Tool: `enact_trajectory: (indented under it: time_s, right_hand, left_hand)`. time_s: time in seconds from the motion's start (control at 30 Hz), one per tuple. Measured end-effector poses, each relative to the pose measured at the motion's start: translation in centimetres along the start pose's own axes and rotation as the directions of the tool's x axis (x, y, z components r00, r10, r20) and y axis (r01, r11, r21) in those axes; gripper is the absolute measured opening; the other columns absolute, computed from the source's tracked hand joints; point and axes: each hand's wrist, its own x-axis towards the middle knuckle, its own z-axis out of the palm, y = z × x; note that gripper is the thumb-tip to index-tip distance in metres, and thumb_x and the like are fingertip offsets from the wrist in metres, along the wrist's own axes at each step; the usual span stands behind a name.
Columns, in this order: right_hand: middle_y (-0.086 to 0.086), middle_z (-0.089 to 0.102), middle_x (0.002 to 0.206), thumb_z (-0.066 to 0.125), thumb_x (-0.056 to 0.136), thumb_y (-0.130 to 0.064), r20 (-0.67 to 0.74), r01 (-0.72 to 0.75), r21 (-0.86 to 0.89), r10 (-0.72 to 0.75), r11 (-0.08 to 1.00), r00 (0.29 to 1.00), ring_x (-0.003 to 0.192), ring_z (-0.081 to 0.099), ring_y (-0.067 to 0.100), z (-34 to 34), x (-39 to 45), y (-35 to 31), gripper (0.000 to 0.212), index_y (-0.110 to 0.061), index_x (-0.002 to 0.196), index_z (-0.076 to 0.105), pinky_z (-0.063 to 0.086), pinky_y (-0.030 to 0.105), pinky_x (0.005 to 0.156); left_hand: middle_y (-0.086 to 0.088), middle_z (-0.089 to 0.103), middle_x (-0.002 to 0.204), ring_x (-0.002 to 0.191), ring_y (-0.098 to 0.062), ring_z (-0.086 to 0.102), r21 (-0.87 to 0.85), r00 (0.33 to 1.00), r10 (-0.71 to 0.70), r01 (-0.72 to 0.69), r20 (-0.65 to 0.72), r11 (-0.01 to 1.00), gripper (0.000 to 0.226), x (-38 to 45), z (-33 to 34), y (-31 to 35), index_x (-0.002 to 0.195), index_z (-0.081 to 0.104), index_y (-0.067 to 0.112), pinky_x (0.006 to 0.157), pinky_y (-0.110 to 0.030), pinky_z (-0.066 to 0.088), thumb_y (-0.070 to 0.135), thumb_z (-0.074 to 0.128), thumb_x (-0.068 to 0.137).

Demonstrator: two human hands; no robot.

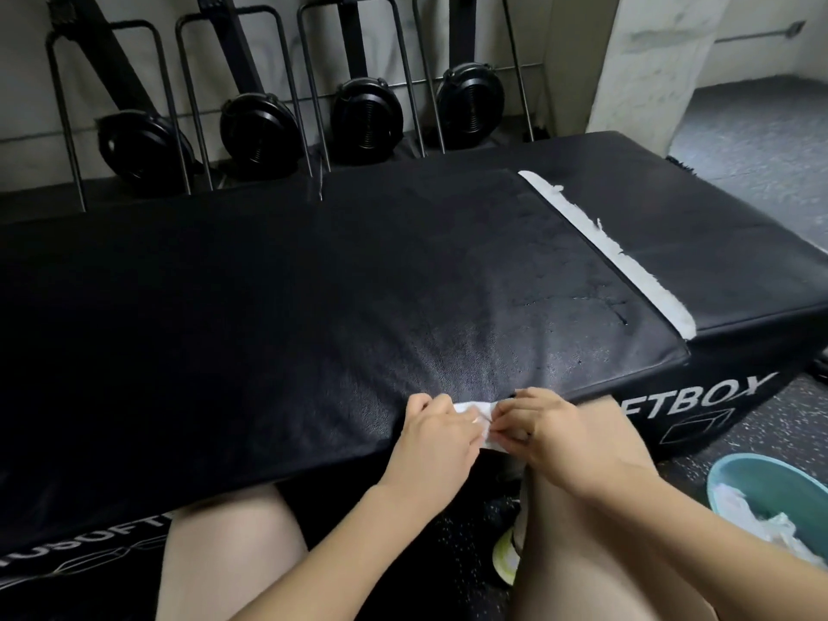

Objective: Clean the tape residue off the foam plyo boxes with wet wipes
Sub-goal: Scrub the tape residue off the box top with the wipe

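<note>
A black foam plyo box lies flat in front of me, its top wet and shiny near the front edge. A second black box lies against its right side. A strip of white tape residue runs along the seam between them. My left hand and my right hand meet at the near edge of the box. Both pinch a small white wet wipe between their fingertips.
A teal bin holding crumpled white wipes stands on the speckled floor at lower right. Black rowing machines stand upright in metal racks behind the boxes. My bare knees are below the box edge. A white pillar rises at the back right.
</note>
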Motion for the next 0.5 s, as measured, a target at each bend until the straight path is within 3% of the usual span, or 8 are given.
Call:
enact_trajectory:
  time_s: [0.13,0.3,0.43,0.5]
  right_hand:
    - [-0.003,0.068,0.093,0.070,0.096,-0.025,-0.137,0.106,-0.095,-0.118,0.990,0.984,0.081,0.062,0.022,3.1,0.4,-2.0,0.014,-0.014,0.089,0.075,0.049,0.032,0.083]
    - [-0.002,0.070,0.103,0.071,0.095,-0.014,-0.170,0.197,-0.100,-0.211,0.975,0.963,0.095,0.064,0.020,8.0,2.2,-6.9,0.006,-0.012,0.092,0.075,0.046,0.031,0.087]
    - [0.000,0.066,0.090,0.070,0.092,-0.010,-0.168,0.254,-0.082,-0.265,0.964,0.950,0.084,0.058,0.022,12.8,5.6,-12.7,0.008,-0.012,0.085,0.070,0.044,0.033,0.079]
    - [0.002,0.061,0.083,0.069,0.088,-0.004,-0.186,0.251,-0.067,-0.259,0.966,0.948,0.077,0.053,0.023,14.1,6.7,-14.7,0.011,-0.010,0.079,0.066,0.042,0.034,0.073]
  left_hand:
    - [0.011,0.051,0.068,0.070,-0.013,0.042,0.034,0.999,0.030,-0.029,-0.040,0.999,0.020,-2.3,-0.8,-1.5,0.070,0.059,0.026,0.078,-0.032,0.037,0.017,0.069,0.085]
    - [0.015,0.059,0.080,0.078,-0.011,0.050,0.062,0.992,-0.011,0.019,-0.126,0.998,0.014,-7.9,-3.9,-5.2,0.077,0.066,0.023,0.085,-0.031,0.038,0.016,0.067,0.089]
    - [0.020,0.065,0.096,0.089,-0.008,0.054,0.159,0.986,-0.084,0.108,-0.146,0.981,0.013,-13.0,-6.9,-9.3,0.093,0.069,0.024,0.094,-0.026,0.027,0.022,0.056,0.093]
    - [0.017,0.066,0.096,0.091,-0.009,0.055,0.227,0.988,-0.063,0.095,-0.143,0.969,0.019,-14.4,-7.7,-10.5,0.095,0.072,0.019,0.093,-0.027,0.030,0.021,0.053,0.094]
